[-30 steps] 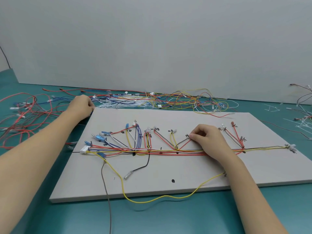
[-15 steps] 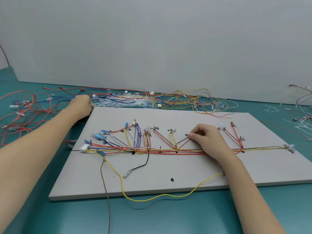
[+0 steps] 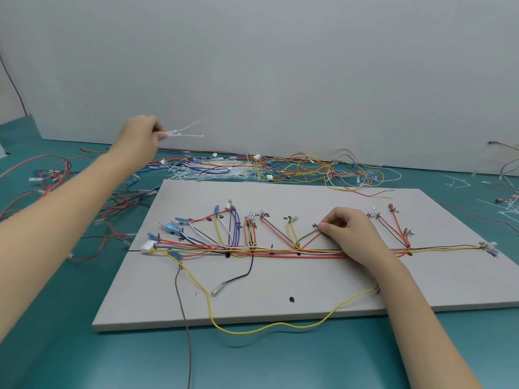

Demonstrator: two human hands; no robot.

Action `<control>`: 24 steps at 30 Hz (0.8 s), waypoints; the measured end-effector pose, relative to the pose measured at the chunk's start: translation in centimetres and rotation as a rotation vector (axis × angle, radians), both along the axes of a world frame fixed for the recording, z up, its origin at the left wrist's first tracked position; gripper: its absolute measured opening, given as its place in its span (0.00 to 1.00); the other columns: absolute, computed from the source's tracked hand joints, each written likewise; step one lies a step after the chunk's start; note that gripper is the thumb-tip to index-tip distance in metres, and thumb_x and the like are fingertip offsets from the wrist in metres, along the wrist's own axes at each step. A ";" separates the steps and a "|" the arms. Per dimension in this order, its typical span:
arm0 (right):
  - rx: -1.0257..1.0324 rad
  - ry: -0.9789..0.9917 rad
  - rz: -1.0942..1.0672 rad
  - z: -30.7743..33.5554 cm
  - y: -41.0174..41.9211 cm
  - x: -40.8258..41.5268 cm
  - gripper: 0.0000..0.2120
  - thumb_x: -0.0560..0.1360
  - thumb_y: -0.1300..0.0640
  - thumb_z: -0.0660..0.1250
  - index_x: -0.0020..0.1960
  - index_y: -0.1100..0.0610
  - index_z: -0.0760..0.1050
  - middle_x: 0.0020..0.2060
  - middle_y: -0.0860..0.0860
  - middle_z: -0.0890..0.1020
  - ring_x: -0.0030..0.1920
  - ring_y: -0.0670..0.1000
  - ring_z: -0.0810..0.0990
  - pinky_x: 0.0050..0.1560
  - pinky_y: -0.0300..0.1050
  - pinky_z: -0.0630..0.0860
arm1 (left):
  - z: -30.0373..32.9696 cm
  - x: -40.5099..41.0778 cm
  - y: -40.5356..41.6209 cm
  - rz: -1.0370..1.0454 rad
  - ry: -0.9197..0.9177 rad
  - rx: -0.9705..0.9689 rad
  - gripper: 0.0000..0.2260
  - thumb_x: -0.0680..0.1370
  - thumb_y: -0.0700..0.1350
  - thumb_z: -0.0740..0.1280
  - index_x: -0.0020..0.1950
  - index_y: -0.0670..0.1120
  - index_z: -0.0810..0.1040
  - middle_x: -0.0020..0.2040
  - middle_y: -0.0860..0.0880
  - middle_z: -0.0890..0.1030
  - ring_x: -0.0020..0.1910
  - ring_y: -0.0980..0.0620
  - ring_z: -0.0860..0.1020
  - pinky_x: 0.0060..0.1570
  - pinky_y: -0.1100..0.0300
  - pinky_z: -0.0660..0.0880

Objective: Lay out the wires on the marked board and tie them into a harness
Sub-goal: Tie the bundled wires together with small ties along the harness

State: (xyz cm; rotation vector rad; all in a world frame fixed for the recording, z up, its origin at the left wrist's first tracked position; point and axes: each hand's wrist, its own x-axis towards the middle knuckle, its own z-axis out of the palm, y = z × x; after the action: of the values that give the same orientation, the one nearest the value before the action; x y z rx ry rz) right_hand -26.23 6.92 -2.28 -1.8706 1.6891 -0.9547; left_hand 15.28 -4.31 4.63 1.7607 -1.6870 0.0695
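Note:
A grey marked board [image 3: 280,299] lies on the teal table with a wire harness [image 3: 252,248] of red, yellow, blue, black and white wires laid along its middle line. My right hand [image 3: 348,234] rests on the board over the bundle, its fingertips pinching the end of a red and black wire branch [image 3: 309,237]. My left hand [image 3: 140,136] is raised above the table's far left and pinches white cable ties [image 3: 182,131] between thumb and fingers. A long yellow wire [image 3: 266,327] loops off the board's front edge.
A tangle of loose wires [image 3: 295,167] and a heap of white cable ties [image 3: 191,172] lie behind the board by the wall. More red wires [image 3: 42,181] lie at the left. Scattered ties [image 3: 505,209] sit at the right. A brown wire [image 3: 185,332] runs off the front.
My left hand has lifted from the tie heap behind the board's left corner and now holds white cable ties in the air. My right hand has stayed on the wire branch.

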 end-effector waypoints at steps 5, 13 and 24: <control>0.001 0.009 0.001 0.0 0.1 0.0 0.05 0.74 0.58 0.71 0.40 0.55 0.80 0.37 0.50 0.82 0.38 0.48 0.78 0.40 0.41 0.72 | 0.1 -5.5 1.6 -0.202 0.050 -0.048 0.07 0.80 0.40 0.65 0.51 0.36 0.78 0.47 0.42 0.77 0.46 0.44 0.73 0.45 0.56 0.66; 0.006 0.014 -0.004 0.0 0.1 -0.1 0.04 0.74 0.58 0.71 0.40 0.55 0.81 0.37 0.51 0.82 0.39 0.50 0.78 0.41 0.42 0.73 | -4.8 -13.1 3.0 -0.486 0.072 0.133 0.03 0.79 0.38 0.67 0.48 0.40 0.79 0.43 0.48 0.77 0.40 0.52 0.74 0.37 0.68 0.66; 0.023 0.016 0.010 0.2 0.1 -0.1 0.05 0.74 0.57 0.72 0.39 0.54 0.80 0.35 0.53 0.81 0.35 0.48 0.74 0.37 0.43 0.69 | -5.8 -12.6 2.3 -0.486 0.043 0.124 0.10 0.80 0.43 0.64 0.53 0.41 0.84 0.46 0.48 0.79 0.47 0.49 0.76 0.47 0.57 0.68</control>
State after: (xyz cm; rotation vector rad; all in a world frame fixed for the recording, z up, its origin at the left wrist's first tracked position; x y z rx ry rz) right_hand -26.32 7.04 -2.05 -1.8751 1.6916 -0.9144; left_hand 2.70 -2.05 -1.14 1.3773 -2.0750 -0.2932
